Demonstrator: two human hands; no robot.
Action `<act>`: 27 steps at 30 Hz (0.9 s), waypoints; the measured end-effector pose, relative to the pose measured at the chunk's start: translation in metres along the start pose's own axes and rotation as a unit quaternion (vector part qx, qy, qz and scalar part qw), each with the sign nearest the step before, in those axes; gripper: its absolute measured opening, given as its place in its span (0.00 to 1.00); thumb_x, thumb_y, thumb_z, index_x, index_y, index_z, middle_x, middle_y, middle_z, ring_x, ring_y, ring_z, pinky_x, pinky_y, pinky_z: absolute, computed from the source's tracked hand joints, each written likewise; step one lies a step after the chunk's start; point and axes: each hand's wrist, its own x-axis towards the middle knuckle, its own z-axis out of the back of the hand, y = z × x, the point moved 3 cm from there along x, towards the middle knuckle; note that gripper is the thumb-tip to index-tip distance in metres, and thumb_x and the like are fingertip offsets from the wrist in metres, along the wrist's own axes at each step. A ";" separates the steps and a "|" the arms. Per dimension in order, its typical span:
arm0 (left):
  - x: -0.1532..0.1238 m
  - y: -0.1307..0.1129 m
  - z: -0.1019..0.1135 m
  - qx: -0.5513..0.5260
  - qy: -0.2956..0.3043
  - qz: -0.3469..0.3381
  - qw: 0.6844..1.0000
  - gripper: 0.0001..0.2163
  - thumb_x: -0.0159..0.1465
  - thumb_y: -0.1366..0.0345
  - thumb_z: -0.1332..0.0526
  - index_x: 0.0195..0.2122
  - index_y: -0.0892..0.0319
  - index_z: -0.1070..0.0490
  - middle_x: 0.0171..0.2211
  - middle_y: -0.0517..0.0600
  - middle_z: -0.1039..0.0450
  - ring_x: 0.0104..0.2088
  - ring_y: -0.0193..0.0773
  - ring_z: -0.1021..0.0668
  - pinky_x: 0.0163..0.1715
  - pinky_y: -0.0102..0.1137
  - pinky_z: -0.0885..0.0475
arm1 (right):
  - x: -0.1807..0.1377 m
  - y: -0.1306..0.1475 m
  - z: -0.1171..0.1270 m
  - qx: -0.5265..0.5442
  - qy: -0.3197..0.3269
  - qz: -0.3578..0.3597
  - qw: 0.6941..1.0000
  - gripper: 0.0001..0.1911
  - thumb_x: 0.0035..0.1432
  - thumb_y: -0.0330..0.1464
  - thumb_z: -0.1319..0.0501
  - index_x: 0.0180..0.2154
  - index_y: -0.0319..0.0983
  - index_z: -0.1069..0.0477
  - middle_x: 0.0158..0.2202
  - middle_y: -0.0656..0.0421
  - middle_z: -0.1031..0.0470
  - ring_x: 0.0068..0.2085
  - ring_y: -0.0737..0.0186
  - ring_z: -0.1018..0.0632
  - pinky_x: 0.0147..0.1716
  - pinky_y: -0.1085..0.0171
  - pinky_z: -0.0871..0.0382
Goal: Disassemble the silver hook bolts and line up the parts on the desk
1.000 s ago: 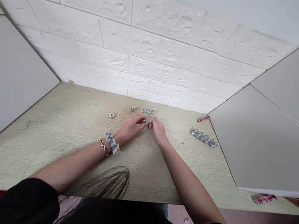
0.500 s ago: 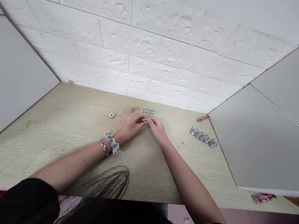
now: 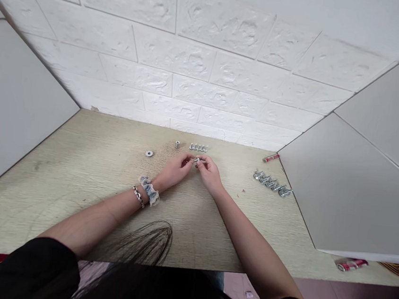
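1. Between the two hands, raised at about the middle of the counter, there is a small metal piece. It looks like a bolt, but the fingers hide much of it, so I cannot tell exactly which parts it has.
2. I judge that this piece is light, stiff and hard to break. Its smooth metal may be a little slippery and it can roll easily, so it is best to take it by its two ends, with the fingertips.
3. The left hand is narrow: thumb and fingers come together at the left end of the piece. What lies deeper inside this hand, I cannot tell. On the same wrist are a pale blue scrunchie and a chain bracelet.
4. The right hand is also narrow, and it pinches the right end between thumb and finger.
5. Just beyond the hands, a row of small bolts stands near the wall. To the left of it is a short metal stack, and farther left a washer lies flat.
6. Well apart on the right, bolts with wide washers make a slanting line beside the grey panel. Behind them lies a red cylinder.
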 end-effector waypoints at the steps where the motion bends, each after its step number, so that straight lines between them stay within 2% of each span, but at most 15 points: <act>1: 0.000 -0.001 0.000 0.005 0.007 0.006 1.000 0.12 0.61 0.65 0.49 0.43 0.60 0.31 0.33 0.49 0.26 0.32 0.36 0.27 0.36 0.32 0.32 | -0.001 0.001 -0.001 -0.008 0.009 0.001 1.000 0.12 0.51 0.37 0.44 0.38 0.40 0.33 0.37 0.58 0.28 0.33 0.65 0.29 0.38 0.62 0.34; 7: 0.001 -0.001 0.000 0.032 0.055 0.001 0.998 0.11 0.60 0.69 0.55 0.28 0.60 0.33 0.29 0.47 0.29 0.33 0.36 0.29 0.37 0.31 0.35 | -0.006 0.005 -0.003 -0.076 0.015 0.050 0.996 0.11 0.53 0.35 0.45 0.39 0.40 0.32 0.40 0.57 0.31 0.34 0.66 0.29 0.39 0.62 0.34; 13: 0.001 -0.004 -0.001 0.017 0.072 -0.005 0.997 0.14 0.64 0.61 0.55 0.29 0.59 0.34 0.30 0.47 0.30 0.33 0.36 0.29 0.37 0.31 0.36 | -0.006 0.003 -0.004 -0.073 0.021 0.071 0.995 0.12 0.53 0.34 0.46 0.40 0.41 0.32 0.42 0.57 0.31 0.35 0.65 0.29 0.41 0.62 0.33; 17: 0.002 0.000 -0.002 0.034 0.050 -0.015 0.998 0.12 0.64 0.62 0.53 0.27 0.59 0.35 0.26 0.46 0.33 0.29 0.35 0.30 0.32 0.31 0.36 | -0.006 0.004 -0.002 -0.033 0.000 0.031 0.999 0.15 0.52 0.33 0.47 0.43 0.42 0.36 0.45 0.58 0.32 0.31 0.68 0.30 0.39 0.63 0.33; 19: 0.002 0.001 -0.002 0.047 0.032 -0.034 0.998 0.12 0.64 0.61 0.52 0.28 0.59 0.35 0.25 0.46 0.33 0.29 0.35 0.31 0.32 0.31 0.35 | -0.006 0.005 0.000 -0.008 -0.022 0.004 1.000 0.13 0.52 0.35 0.47 0.41 0.41 0.36 0.41 0.59 0.31 0.31 0.68 0.30 0.38 0.64 0.33; 21: 0.002 0.001 -0.002 0.059 0.013 -0.057 0.997 0.11 0.64 0.62 0.50 0.29 0.59 0.34 0.26 0.46 0.33 0.29 0.35 0.31 0.34 0.31 0.34 | -0.006 0.007 0.001 -0.009 -0.026 -0.009 1.000 0.11 0.54 0.40 0.48 0.32 0.40 0.35 0.33 0.60 0.30 0.31 0.67 0.30 0.37 0.64 0.34; 24: 0.001 0.001 -0.002 0.076 -0.006 -0.083 0.994 0.10 0.64 0.63 0.50 0.32 0.60 0.32 0.29 0.48 0.32 0.32 0.36 0.30 0.38 0.32 0.33 | -0.006 0.009 0.000 -0.042 -0.001 -0.006 0.999 0.22 0.56 0.48 0.52 0.20 0.40 0.39 0.22 0.61 0.35 0.29 0.65 0.32 0.35 0.64 0.37; 27: 0.000 0.000 -0.003 0.081 0.010 -0.119 0.989 0.10 0.64 0.64 0.50 0.35 0.60 0.31 0.33 0.50 0.31 0.36 0.36 0.29 0.41 0.33 0.33 | -0.007 0.010 -0.001 -0.049 0.005 -0.015 0.999 0.25 0.55 0.51 0.51 0.18 0.40 0.41 0.20 0.61 0.38 0.27 0.66 0.34 0.32 0.65 0.39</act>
